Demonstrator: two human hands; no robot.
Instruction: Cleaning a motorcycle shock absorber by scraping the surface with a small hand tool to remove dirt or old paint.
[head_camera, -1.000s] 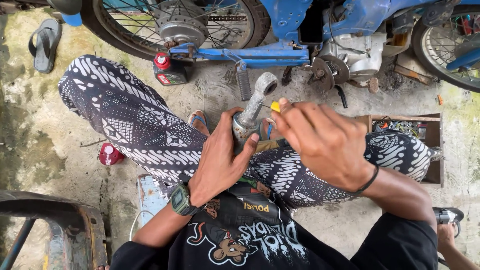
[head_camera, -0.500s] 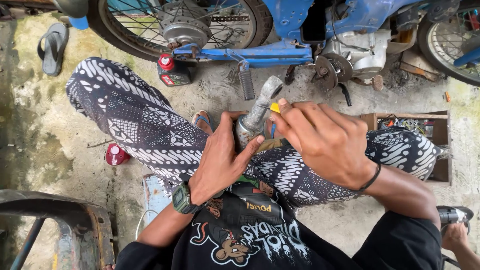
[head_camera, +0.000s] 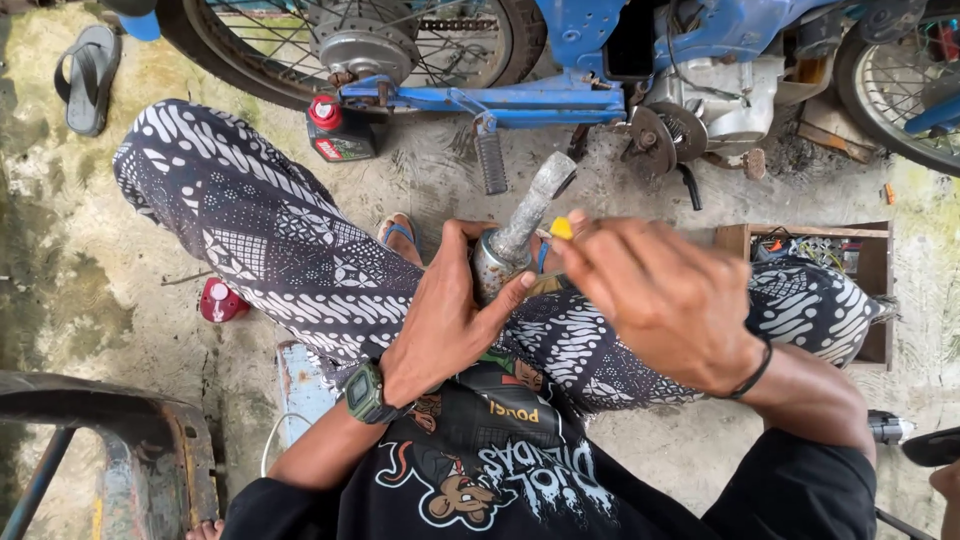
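My left hand is wrapped around the round body of a grey metal motorcycle part with a long stem that points up and away from me. It rests over my lap, between my knees in black-and-white patterned trousers. My right hand is closed on a small tool with a yellow tip, and that tip sits beside the stem of the part. A dark watch is on my left wrist and a black band on my right.
A blue motorcycle stands across the top, with its spoked wheel at upper left. A dark oil bottle with a red cap sits beneath it. A wooden box of parts is at right, a sandal far left, a red cap on the concrete.
Both hands have kept their hold on the part and the tool. My view has shifted slightly, and my right hand has edged a little to the right.
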